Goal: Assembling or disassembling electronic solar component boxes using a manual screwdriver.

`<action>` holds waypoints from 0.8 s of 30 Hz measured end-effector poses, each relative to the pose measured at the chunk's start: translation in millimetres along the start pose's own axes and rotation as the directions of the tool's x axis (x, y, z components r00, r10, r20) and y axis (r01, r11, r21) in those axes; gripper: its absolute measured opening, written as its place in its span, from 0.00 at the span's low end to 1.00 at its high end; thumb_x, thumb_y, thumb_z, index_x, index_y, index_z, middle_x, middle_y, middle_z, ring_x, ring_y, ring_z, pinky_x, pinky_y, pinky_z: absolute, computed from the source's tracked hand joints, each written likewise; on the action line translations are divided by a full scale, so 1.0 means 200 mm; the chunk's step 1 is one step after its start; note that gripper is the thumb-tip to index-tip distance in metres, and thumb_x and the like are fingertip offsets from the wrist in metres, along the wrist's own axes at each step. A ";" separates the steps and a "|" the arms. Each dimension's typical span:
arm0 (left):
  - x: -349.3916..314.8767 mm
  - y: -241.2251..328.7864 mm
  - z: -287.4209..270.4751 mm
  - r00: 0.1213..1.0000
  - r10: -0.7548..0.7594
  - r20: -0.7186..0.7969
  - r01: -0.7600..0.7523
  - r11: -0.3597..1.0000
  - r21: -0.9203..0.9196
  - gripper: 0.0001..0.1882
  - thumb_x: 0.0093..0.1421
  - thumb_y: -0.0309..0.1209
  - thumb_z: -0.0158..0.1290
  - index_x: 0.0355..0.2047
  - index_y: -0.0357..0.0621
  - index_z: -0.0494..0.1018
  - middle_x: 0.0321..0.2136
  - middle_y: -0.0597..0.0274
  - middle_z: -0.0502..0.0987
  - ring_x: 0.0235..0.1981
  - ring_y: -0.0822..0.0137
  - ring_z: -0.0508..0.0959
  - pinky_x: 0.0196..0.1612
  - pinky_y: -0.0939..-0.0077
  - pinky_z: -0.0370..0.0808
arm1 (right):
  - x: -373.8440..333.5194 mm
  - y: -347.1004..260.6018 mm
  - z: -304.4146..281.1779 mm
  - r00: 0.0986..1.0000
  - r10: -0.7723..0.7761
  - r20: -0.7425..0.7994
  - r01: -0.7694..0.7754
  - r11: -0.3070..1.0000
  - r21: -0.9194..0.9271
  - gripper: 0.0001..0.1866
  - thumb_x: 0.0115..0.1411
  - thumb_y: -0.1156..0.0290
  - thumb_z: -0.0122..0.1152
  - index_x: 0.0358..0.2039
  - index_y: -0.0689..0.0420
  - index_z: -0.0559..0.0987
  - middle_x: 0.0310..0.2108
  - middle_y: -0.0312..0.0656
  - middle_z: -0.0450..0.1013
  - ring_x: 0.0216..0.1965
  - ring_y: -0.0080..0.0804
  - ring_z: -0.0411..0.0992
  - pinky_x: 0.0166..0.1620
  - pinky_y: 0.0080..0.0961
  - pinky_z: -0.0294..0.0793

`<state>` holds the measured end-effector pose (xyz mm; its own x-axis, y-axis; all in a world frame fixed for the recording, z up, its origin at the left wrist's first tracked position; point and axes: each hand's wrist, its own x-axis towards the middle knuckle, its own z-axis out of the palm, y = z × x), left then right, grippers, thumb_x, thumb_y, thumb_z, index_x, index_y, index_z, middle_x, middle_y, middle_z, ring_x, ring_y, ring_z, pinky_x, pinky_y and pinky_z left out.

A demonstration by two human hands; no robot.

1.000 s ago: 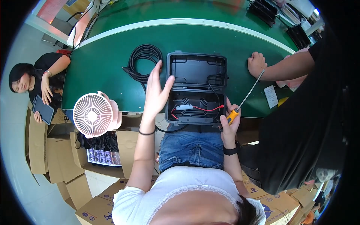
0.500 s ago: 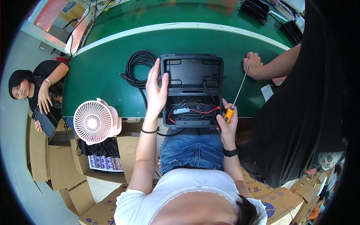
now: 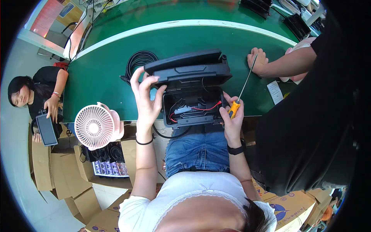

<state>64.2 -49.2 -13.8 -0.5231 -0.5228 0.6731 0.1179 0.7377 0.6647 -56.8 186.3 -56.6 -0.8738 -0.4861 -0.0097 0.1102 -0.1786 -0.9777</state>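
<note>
Past the right hand [image 3: 234,125], which grips a yellow-handled screwdriver [image 3: 234,108], I see an unreadable printed white slip [image 3: 275,92]; between hands, a black, red-wired box [image 3: 197,121], the left hand [image 3: 148,102], fingers parted, touching its tilted lid [image 3: 189,65].

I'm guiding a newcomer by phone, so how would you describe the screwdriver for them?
At the near edge of the green workbench sits a black hinged case, its lid partly raised. At the case's right side, the person's right hand holds the screwdriver, its long metal shaft pointing away. Its yellow-and-black handle sets it apart from the case and the coiled black cable.
</note>
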 end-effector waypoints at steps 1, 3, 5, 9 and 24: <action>-0.02 0.01 -0.02 1.000 0.021 0.011 -0.022 0.997 0.074 0.29 0.51 0.16 0.63 0.52 0.47 0.68 0.60 0.47 0.57 0.60 0.45 0.68 0.61 0.56 0.71 | 0.01 0.00 0.00 1.000 0.012 -0.028 -0.013 0.999 -0.032 0.23 0.58 0.81 0.62 0.51 0.55 0.64 0.59 0.47 0.66 0.28 0.10 0.62 0.30 0.04 0.69; -0.08 0.04 -0.06 0.998 -0.001 0.067 -0.001 1.000 0.031 0.29 0.52 0.21 0.64 0.54 0.48 0.67 0.63 0.45 0.55 0.63 0.42 0.64 0.65 0.50 0.64 | 0.03 0.02 0.00 0.999 -0.041 -0.027 0.040 0.999 -0.037 0.22 0.59 0.81 0.62 0.51 0.54 0.64 0.54 0.45 0.70 0.27 0.09 0.61 0.29 0.04 0.67; -0.14 0.10 -0.11 0.990 -0.028 0.137 0.024 0.999 0.031 0.42 0.48 0.40 0.70 0.60 0.50 0.62 0.67 0.42 0.47 0.66 0.37 0.57 0.67 0.45 0.58 | 0.05 0.01 0.01 0.998 -0.067 0.005 0.067 0.995 0.074 0.22 0.59 0.81 0.62 0.50 0.54 0.64 0.51 0.43 0.71 0.27 0.09 0.61 0.27 0.05 0.67; -0.27 0.17 -0.13 0.972 -0.042 0.232 0.014 0.992 0.123 0.66 0.27 0.56 0.75 0.65 0.56 0.51 0.69 0.34 0.34 0.69 0.32 0.48 0.67 0.42 0.55 | 0.06 -0.04 0.04 1.000 -0.007 -0.018 0.009 0.995 0.098 0.22 0.59 0.81 0.62 0.50 0.54 0.64 0.50 0.42 0.71 0.26 0.08 0.62 0.26 0.05 0.67; -0.36 0.04 -0.06 0.986 0.081 0.148 -0.095 0.991 0.094 0.37 0.41 0.22 0.72 0.51 0.52 0.66 0.67 0.42 0.49 0.59 0.43 0.70 0.56 0.56 0.78 | 0.10 -0.06 0.06 0.995 0.095 -0.011 -0.091 0.976 0.199 0.20 0.63 0.81 0.52 0.54 0.53 0.65 0.48 0.36 0.66 0.28 0.11 0.66 0.24 0.10 0.68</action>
<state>113.8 -10.3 -53.4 -0.6312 -0.3925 0.6690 0.0877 0.8209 0.5643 -70.2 167.4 -42.5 -0.8646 -0.4913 -0.1053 0.2816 -0.3003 -0.9113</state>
